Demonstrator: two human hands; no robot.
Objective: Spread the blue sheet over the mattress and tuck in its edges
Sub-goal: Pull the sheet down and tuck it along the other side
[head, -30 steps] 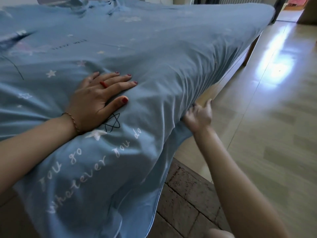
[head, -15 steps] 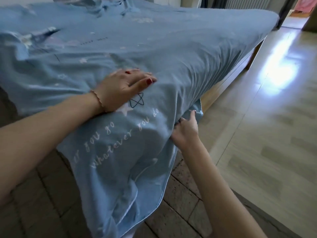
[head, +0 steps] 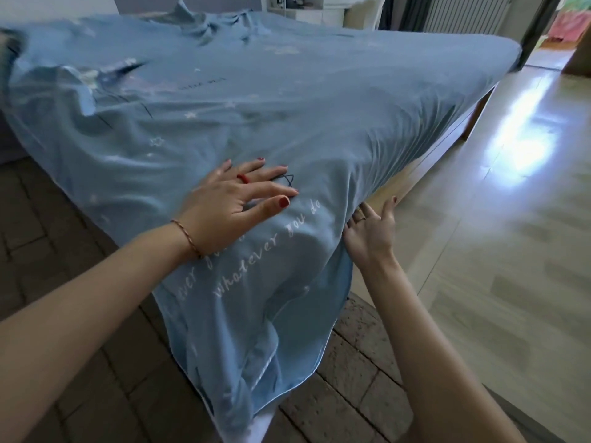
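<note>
We are pressing our flat left hand (head: 236,199) on the sheet (head: 287,100) while our right hand (head: 367,231), having just released its edge, opens beside it, leaving that corner untucked.

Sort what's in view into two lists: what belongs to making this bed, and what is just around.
Part of the job:
blue sheet
left hand, flat on the corner
right hand, open at the sheet's side edge
bed frame

Just around:
brick floor
glossy floor
radiator
doorway
</note>
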